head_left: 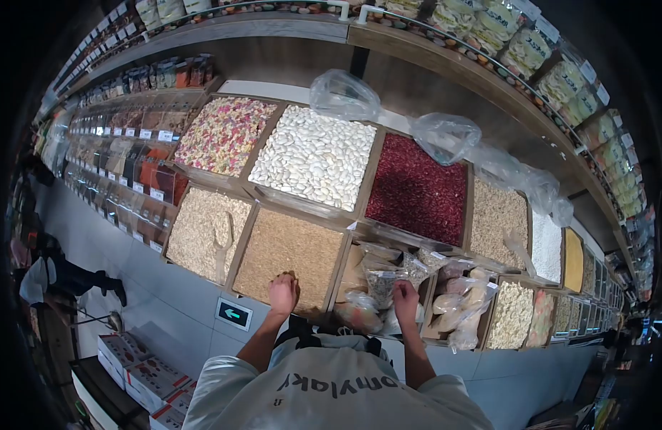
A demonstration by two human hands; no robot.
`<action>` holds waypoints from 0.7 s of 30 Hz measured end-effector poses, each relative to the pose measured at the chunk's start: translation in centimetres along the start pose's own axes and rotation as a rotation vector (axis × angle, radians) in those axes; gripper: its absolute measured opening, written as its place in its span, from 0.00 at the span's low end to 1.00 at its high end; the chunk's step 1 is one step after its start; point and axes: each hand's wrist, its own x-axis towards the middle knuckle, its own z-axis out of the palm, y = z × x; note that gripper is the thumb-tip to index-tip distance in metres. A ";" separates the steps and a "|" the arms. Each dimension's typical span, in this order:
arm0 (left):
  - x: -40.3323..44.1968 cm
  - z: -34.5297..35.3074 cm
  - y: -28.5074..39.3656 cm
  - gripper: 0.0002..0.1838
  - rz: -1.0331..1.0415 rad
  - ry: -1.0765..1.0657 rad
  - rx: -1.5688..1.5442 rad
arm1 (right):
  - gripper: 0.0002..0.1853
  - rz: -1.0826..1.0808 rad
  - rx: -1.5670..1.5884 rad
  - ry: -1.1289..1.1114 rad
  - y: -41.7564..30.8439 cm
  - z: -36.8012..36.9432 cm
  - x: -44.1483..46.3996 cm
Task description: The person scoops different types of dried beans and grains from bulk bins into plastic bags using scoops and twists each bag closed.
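Note:
My left hand (282, 292) rests at the near edge of a wooden bin of light brown grain (291, 251), its fingers curled at the grain; whether anything is in them is too small to tell. Over the neighbouring bin, my right hand (405, 297) has its fingers closed beside a clear plastic bag of dark goods (381, 283). What that hand pinches, if anything, cannot be made out. More filled bags (360, 309) lie in the same bin, below and left of my right hand.
Behind are bins of white beans (313, 154) and dark red beans (415, 190). A scoop (221, 251) lies in the oat bin at left. Clear bags (445, 136) hang along the back ledge. Boxes (155, 376) stand on the floor; a person (73, 276) is at far left.

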 end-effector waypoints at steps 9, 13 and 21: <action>0.3 -0.9 -0.5 0.04 -0.014 -0.009 -0.011 | 0.06 0.059 0.071 -0.019 0.6 1.9 -0.1; 0.4 -2.4 -0.1 0.03 0.021 0.049 -0.018 | 0.07 -0.001 -0.275 -0.200 0.3 2.7 -1.5; 1.5 -5.4 -3.5 0.09 -0.078 0.206 -0.006 | 0.09 -0.032 -0.356 -0.330 -1.3 5.2 -4.2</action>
